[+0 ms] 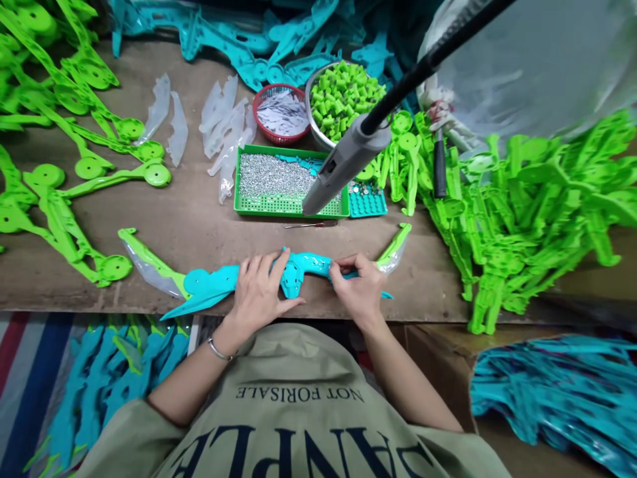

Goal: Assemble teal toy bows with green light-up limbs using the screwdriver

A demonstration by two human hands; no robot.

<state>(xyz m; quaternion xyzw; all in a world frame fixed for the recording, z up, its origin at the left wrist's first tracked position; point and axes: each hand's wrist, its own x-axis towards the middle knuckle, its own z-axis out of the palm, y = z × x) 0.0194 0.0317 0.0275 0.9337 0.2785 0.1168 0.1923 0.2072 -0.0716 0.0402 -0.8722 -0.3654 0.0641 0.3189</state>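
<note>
A toy bow with a blue middle and green-and-clear limbs lies across the near side of the wooden table. My left hand rests over the blue body left of its centre, fingers across the far edge and thumb toward me, holding it down. Right of the centre, my right hand is closed in a pinch against the blue body. Whatever sits between those fingertips is too small and covered to make out. Beyond the bow stands a green tray of small metal screws and blue pieces.
A grey electric screwdriver hangs over the tray. Behind are a red basket of white strips and a bowl of green pieces. Green plastic parts pile up left and right. A thin screwdriver lies before the tray.
</note>
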